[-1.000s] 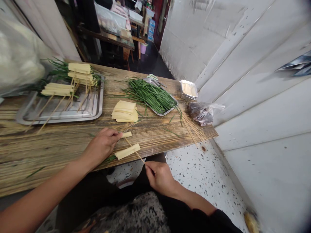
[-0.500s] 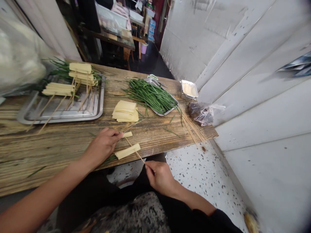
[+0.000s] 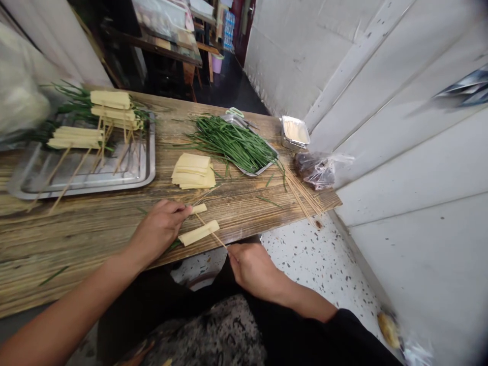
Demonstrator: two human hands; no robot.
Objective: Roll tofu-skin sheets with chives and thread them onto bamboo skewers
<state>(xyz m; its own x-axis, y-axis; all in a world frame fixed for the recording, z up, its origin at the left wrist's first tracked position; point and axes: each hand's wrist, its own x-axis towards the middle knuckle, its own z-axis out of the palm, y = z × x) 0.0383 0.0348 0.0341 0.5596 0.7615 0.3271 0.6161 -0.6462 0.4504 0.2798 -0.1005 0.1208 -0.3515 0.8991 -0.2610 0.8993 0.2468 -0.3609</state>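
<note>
My left hand [image 3: 158,229] rests on the wooden table [image 3: 95,229], its fingers pinched on a small pale tofu-skin roll [image 3: 199,208]. My right hand [image 3: 249,267] is closed on the near end of a thin bamboo skewer [image 3: 211,233] just off the table's front edge. The skewer runs through a second, longer roll [image 3: 199,233] and reaches the small roll. Green chive ends stick out by my left palm.
A stack of flat tofu-skin sheets [image 3: 193,171] lies behind the rolls. A metal tray of chives [image 3: 232,142] sits beyond it. A large steel tray [image 3: 84,175] at the left holds finished skewers. Loose skewers [image 3: 303,195], a plastic bag [image 3: 316,170] and a small tin [image 3: 295,133] sit at the right end.
The view has shifted slightly down and left. Both hands keep their grip and barely move; my right hand sits a little closer to the table edge.
</note>
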